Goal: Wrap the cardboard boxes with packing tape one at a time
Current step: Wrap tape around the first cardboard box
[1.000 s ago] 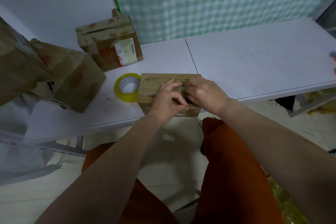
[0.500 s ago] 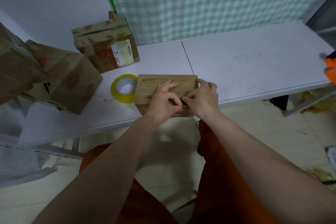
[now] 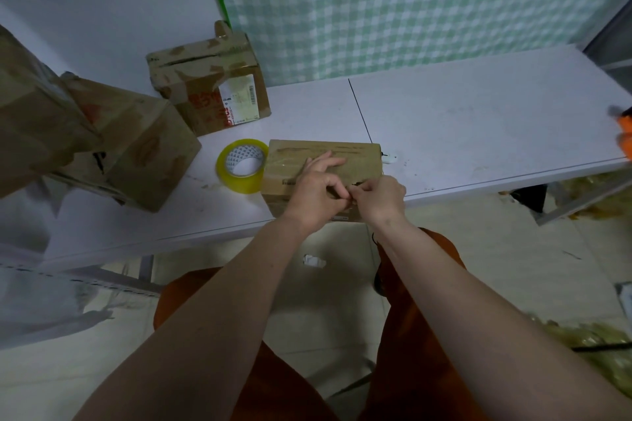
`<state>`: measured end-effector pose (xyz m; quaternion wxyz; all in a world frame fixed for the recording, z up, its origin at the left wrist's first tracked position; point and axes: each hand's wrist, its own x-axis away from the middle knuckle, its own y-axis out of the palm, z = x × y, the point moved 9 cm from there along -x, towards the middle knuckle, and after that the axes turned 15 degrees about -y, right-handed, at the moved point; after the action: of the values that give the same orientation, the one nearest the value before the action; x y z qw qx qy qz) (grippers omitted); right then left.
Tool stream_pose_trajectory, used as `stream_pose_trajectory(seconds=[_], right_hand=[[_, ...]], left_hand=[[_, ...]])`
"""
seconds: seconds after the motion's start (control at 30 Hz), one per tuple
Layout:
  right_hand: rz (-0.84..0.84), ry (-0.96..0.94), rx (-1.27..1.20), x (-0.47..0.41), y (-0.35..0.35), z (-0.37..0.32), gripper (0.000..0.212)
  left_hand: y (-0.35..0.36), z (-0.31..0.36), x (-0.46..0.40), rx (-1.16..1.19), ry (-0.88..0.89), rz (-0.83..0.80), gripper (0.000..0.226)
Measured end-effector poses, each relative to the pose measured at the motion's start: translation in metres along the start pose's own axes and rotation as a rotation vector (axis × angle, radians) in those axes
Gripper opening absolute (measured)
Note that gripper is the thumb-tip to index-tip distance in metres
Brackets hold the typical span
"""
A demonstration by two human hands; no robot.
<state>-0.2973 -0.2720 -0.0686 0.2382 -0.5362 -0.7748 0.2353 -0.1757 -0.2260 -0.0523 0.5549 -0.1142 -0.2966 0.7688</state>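
Observation:
A small flat cardboard box [image 3: 355, 161] lies at the white table's front edge, with glossy clear tape across its top. My left hand [image 3: 314, 195] rests on the box, its outer fingers stretched over the top, while thumb and forefinger pinch together near the front. My right hand [image 3: 379, 198] is curled beside it, and its fingertips meet the left's in a pinch on the tape at the box's front edge. The bit they pinch is too small to make out. A yellow roll of packing tape [image 3: 239, 178] lies flat against the box's left side.
Three larger worn cardboard boxes stand at the left: one with a label [image 3: 212, 92] by the wall, one tilted [image 3: 136, 154], one at the frame's edge [image 3: 30, 120]. An orange object [image 3: 626, 133] pokes in at the table's [image 3: 478, 133] right end. My knees are below.
My right hand has drawn back from the box's top to its front edge, so its fingertips now meet my left thumb and forefinger. The box and the roll have stayed put.

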Motion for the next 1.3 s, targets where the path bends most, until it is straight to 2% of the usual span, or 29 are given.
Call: stream_pose_trajectory(seconds=[0.23,0.3,0.47,0.67,0.87,1.03,1.3], right_hand=[[-0.143,-0.019,0.168,-0.002,-0.001,-0.011,0.026],[-0.144,-0.021,0.113,-0.003,-0.003,-0.01,0.033],[0.041,-0.118,-0.167,0.0,-0.031,-0.008,0.022],[0.064,-0.149,-0.28,0.01,-0.021,0.004,0.006],[0.127,-0.104,-0.346,0.005,-0.024,0.013,0.022],[0.172,-0.016,-0.321,0.002,-0.026,0.017,0.022],[0.202,-0.018,-0.336,0.002,-0.025,0.019,0.022]], left_hand=[[0.0,0.001,0.0,-0.011,-0.012,0.001,0.019],[-0.002,0.002,0.0,0.007,-0.012,0.015,0.025],[-0.005,0.002,-0.003,0.036,-0.041,0.041,0.027],[-0.006,0.004,-0.001,0.044,-0.075,0.049,0.013],[-0.005,0.005,0.0,0.041,-0.109,0.063,0.023],[-0.009,0.006,0.002,0.034,-0.207,0.098,0.024],[-0.006,0.011,0.002,-0.03,-0.194,0.153,0.023]])
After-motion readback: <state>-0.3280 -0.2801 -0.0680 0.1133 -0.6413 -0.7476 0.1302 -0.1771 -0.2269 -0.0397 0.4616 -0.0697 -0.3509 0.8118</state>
